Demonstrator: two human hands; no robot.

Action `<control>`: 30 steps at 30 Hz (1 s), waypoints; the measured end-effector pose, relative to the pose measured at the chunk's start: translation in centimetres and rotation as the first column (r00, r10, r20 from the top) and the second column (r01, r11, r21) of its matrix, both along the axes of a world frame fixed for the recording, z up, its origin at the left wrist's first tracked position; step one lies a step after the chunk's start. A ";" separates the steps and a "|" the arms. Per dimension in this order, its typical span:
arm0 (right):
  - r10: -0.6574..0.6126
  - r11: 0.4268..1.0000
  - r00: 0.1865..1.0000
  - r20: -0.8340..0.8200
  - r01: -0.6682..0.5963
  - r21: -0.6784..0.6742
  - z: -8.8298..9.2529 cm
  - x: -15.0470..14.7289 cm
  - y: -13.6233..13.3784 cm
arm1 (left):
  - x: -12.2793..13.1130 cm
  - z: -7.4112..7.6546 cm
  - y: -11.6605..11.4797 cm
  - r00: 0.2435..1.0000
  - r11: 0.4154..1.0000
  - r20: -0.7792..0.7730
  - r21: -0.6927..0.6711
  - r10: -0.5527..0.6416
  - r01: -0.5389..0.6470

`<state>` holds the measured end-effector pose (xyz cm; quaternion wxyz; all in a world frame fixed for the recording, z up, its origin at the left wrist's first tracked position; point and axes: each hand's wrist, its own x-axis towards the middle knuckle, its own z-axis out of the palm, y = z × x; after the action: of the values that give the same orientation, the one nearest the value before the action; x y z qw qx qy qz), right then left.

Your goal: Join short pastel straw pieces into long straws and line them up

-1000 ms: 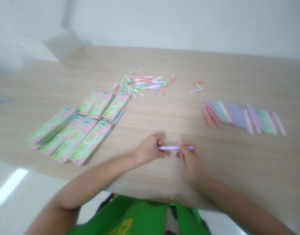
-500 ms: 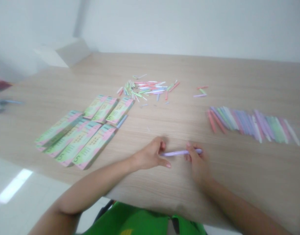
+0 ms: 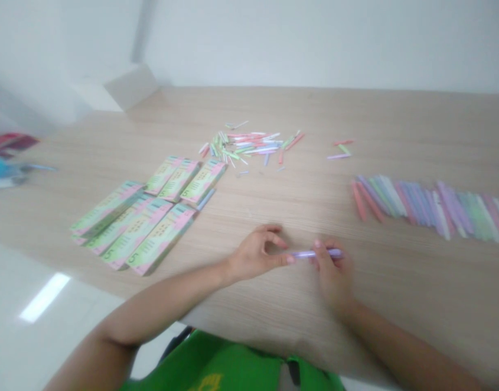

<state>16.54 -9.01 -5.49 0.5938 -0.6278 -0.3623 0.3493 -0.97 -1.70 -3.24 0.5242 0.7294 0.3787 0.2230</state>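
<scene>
Gripping the lilac stick (image 3: 303,254) between thumb and fingers, my right hand (image 3: 333,277) is holding it nearly level; the stick is lying between my two hands, near the front edge of the table (image 3: 274,201). Slim and straight, it is poking out past the right fingers at one end and reaching toward my left hand (image 3: 254,256) at the other. That left hand is standing unclosed, its fingers curling loosely, its thumb pointing at the stick's tip; whether the thumb is touching, I am failing to tell.

My left forearm is slanting in from the lower left, elbow bending; my right forearm is angling in from the lower right, the back of the hand facing upward.

Beneath them, the table is showing pale, fine, crosswise wood grain. Rightward, a row (image 3: 420,206) of pastel sticks is lying slanted, side by side. Farther off, a pile (image 3: 251,144) of thin, short pieces is sprawling loosely. Leftward, long, flat boxes (image 3: 160,236) in green and pink print are lying in slanting ranks, a blue stick (image 3: 206,199) resting just beside them.
</scene>
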 end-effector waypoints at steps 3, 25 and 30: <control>-0.013 1.000 0.999 -0.033 0.013 0.004 -0.2 0.1 0.1 | 0.1 0.1 0.3 0.959 0.959 0.048 -0.015 -0.281 0.282; -0.030 0.989 0.999 0.025 0.026 0.149 0.0 -0.2 -0.6 | 0.0 0.0 0.3 0.944 0.944 -0.032 -0.047 -0.329 0.327; -0.055 0.988 0.997 0.061 0.046 0.149 0.8 -0.5 -0.3 | 0.3 -0.2 -1.0 0.987 0.990 -0.078 -0.005 -0.140 0.140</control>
<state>16.06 -9.32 -4.73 0.6352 -0.6022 -0.3901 0.2859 -0.66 -2.73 -3.46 0.5232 0.7626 0.3465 0.1572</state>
